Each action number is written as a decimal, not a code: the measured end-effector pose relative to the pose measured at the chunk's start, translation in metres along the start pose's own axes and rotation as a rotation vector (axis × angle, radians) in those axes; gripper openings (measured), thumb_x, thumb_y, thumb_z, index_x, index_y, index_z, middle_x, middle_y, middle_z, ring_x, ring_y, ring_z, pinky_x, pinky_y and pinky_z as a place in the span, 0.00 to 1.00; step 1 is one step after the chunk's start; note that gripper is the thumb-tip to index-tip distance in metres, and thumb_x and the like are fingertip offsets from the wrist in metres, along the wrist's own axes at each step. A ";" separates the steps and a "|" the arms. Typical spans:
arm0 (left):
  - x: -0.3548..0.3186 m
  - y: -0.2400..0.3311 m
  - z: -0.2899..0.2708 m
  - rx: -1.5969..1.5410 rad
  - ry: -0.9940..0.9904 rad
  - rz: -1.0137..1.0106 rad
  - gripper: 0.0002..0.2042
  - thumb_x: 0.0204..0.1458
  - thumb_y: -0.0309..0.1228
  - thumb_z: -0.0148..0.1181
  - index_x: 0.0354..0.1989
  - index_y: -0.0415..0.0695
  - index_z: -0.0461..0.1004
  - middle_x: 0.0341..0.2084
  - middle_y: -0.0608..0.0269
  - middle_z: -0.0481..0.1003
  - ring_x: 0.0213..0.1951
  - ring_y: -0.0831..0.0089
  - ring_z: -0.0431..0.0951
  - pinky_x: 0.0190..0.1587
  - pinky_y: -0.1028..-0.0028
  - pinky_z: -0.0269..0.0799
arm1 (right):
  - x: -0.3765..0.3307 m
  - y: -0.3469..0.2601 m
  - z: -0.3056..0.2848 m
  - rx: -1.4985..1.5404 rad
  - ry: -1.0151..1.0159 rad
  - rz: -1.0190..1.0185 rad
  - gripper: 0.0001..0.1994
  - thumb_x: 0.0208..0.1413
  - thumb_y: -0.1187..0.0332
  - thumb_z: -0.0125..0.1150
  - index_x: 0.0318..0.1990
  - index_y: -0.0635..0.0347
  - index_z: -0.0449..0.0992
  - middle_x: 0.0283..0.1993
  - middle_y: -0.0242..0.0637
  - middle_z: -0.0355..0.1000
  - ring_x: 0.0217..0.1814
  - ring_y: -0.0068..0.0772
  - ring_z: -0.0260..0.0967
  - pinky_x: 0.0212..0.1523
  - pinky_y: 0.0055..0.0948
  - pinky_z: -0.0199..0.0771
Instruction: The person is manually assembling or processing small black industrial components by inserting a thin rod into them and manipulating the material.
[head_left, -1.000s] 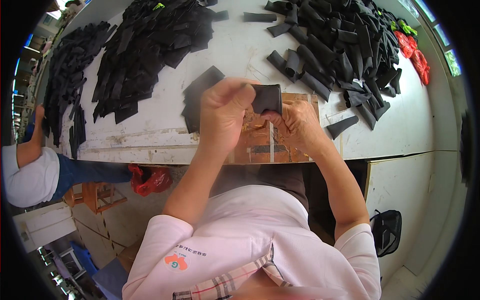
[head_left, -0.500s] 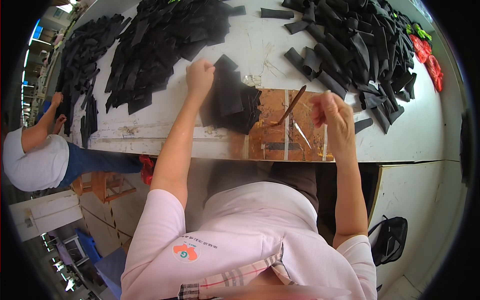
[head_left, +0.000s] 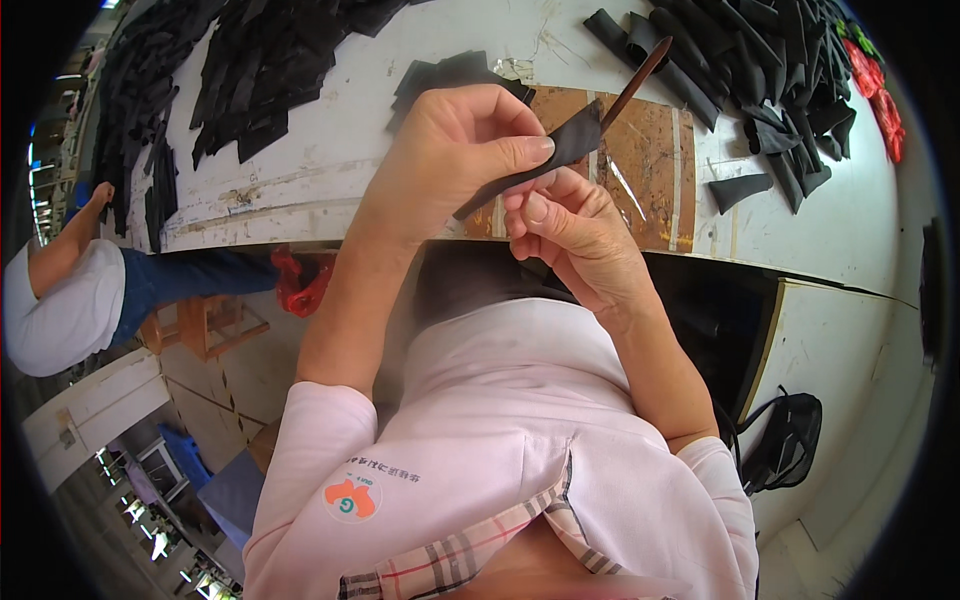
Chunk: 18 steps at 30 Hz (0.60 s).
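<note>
left hand [head_left: 450,160] pinches black strip [head_left: 540,160]; right hand [head_left: 575,235] grips brown stick [head_left: 635,85].

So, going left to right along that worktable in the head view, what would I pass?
Heap of black pieces → left hand pinching a black strip → brown stick tool → lone black piece → second black heap → red pieces.

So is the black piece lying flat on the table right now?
No, the black piece is pinched between left hand and right hand, above the table.
</note>
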<state>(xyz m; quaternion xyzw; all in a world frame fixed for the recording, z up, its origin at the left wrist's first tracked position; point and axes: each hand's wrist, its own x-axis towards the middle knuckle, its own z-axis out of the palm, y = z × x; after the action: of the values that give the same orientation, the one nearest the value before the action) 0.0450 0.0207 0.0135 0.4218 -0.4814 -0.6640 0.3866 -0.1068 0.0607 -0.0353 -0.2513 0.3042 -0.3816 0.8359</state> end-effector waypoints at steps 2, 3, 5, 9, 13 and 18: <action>-0.002 -0.001 0.000 -0.085 0.002 -0.017 0.04 0.40 0.23 0.61 0.23 0.40 0.72 0.20 0.69 0.72 0.23 0.86 0.69 0.28 0.86 0.66 | -0.001 0.003 0.001 0.033 0.008 0.000 0.21 0.42 0.60 0.65 0.40 0.61 0.67 0.32 0.33 0.68 0.32 0.22 0.65 0.32 0.21 0.67; -0.004 -0.001 0.003 0.011 0.032 -0.021 0.04 0.40 0.23 0.61 0.24 0.40 0.72 0.20 0.69 0.72 0.23 0.85 0.70 0.28 0.86 0.66 | -0.002 0.006 0.003 0.106 -0.001 -0.018 0.20 0.41 0.61 0.66 0.40 0.61 0.68 0.32 0.32 0.67 0.32 0.20 0.64 0.32 0.20 0.67; -0.007 -0.004 0.005 0.088 0.026 -0.001 0.03 0.41 0.23 0.61 0.24 0.39 0.72 0.20 0.68 0.73 0.23 0.85 0.70 0.28 0.86 0.66 | -0.006 0.012 0.005 0.203 -0.019 -0.033 0.17 0.43 0.66 0.64 0.40 0.60 0.67 0.32 0.31 0.68 0.31 0.19 0.66 0.30 0.20 0.69; -0.009 -0.010 0.011 0.238 0.102 0.024 0.04 0.41 0.23 0.61 0.24 0.38 0.72 0.19 0.68 0.73 0.23 0.85 0.70 0.28 0.86 0.66 | -0.007 0.018 0.010 0.315 0.059 -0.078 0.11 0.48 0.71 0.59 0.39 0.58 0.68 0.30 0.29 0.69 0.26 0.19 0.67 0.22 0.16 0.68; -0.016 -0.023 0.016 -0.010 0.202 0.070 0.08 0.46 0.30 0.57 0.31 0.38 0.71 0.22 0.65 0.73 0.25 0.82 0.71 0.29 0.83 0.67 | -0.009 0.016 0.013 0.255 0.144 -0.181 0.09 0.49 0.68 0.58 0.37 0.57 0.68 0.30 0.29 0.69 0.26 0.18 0.66 0.21 0.16 0.67; -0.047 -0.038 0.020 -0.490 0.279 0.012 0.12 0.47 0.30 0.52 0.38 0.37 0.66 0.26 0.60 0.72 0.27 0.74 0.73 0.30 0.75 0.72 | -0.012 0.014 0.011 0.224 0.179 -0.291 0.09 0.49 0.65 0.58 0.36 0.58 0.68 0.30 0.30 0.69 0.27 0.20 0.66 0.23 0.18 0.66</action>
<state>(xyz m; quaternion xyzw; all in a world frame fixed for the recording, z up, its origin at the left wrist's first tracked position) 0.0382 0.0797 -0.0105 0.4004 -0.2512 -0.6937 0.5434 -0.0984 0.0803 -0.0327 -0.1634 0.2934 -0.5507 0.7642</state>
